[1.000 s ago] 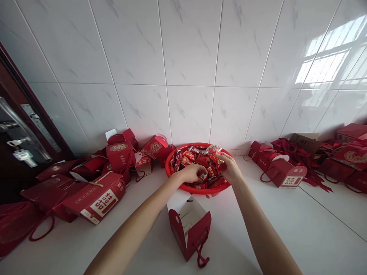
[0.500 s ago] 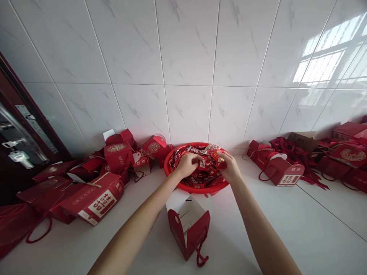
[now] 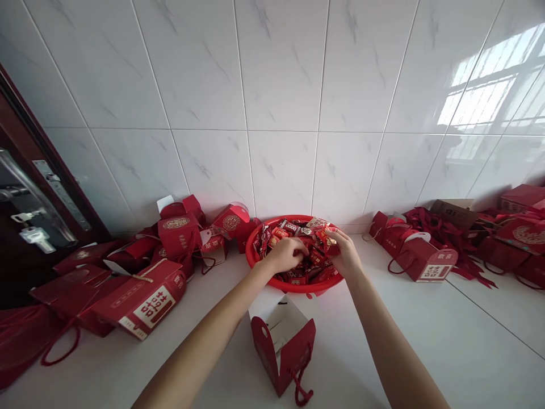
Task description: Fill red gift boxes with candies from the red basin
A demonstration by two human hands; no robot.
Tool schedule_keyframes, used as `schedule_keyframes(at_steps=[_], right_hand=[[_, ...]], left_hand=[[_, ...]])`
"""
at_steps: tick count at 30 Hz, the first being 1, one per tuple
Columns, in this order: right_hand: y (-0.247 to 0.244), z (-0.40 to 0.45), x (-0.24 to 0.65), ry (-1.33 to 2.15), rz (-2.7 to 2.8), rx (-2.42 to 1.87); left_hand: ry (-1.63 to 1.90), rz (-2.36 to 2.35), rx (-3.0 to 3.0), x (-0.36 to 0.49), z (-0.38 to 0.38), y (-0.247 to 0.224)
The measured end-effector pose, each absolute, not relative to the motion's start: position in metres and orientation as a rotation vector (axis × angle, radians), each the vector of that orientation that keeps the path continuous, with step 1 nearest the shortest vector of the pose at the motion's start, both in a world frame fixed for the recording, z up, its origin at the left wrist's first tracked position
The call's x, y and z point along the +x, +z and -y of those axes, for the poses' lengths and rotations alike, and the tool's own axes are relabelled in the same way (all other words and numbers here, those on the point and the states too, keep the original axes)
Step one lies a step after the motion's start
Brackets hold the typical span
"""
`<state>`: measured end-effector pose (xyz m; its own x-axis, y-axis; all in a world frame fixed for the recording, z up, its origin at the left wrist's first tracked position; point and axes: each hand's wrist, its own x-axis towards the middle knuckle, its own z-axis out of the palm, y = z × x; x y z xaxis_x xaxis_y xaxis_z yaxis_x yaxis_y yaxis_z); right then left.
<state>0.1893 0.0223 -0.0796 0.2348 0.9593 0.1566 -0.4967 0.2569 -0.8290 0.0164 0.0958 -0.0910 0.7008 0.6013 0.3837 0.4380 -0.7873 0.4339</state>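
Wrapped candies (image 3: 293, 229), mostly red with some brown and pale wrappers, fill a red plastic basin (image 3: 315, 287) by the wall. My left hand (image 3: 288, 254) reaches into the basin, fingers curled down among the candies; what its fingertips pinch is hidden. At the basin's right side, my right hand (image 3: 347, 254) is closed around red-and-gold wrapped candies (image 3: 329, 242). In front of the basin stands an open red gift box (image 3: 293, 346), its white inside showing, with a twisted red cord handle hanging at its front.
Several red gift boxes (image 3: 149, 301) are heaped on the left side of the white counter. More red boxes (image 3: 426, 258) and red ribbons (image 3: 464, 258) lie to the right. A dark door with keys (image 3: 36, 234) is at far left; a tiled wall (image 3: 281, 170) rises behind.
My left hand has moved slightly right and deeper into the candies, away from a pale-labelled packet at its fingertips. My right hand keeps its hold. The view has shifted a little.
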Motion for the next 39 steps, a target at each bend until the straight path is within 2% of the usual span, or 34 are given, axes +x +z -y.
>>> schedule_keyframes(at_steps=[5, 12, 17, 26, 39], right_hand=[[-0.081, -0.023, 0.189, 1.132, 0.786, -0.709], [-0.083, -0.025, 0.19, 1.145, 0.778, -0.717], [-0.082, -0.024, 0.19, 1.13, 0.796, -0.747], [-0.083, -0.025, 0.193, 1.151, 0.787, -0.763], [-0.075, -0.019, 0.186, 1.166, 0.836, -0.813]], left_hand=[[0.275, -0.739, 2.676, 0.02, -0.09, -0.092], [0.192, -0.742, 2.605, 0.021, -0.096, -0.094], [0.379, -0.803, 2.503, 0.023, -0.098, -0.096], [0.972, -0.937, 2.291, 0.017, -0.099, -0.09], [1.156, -0.934, 2.246, 0.017, -0.099, -0.089]])
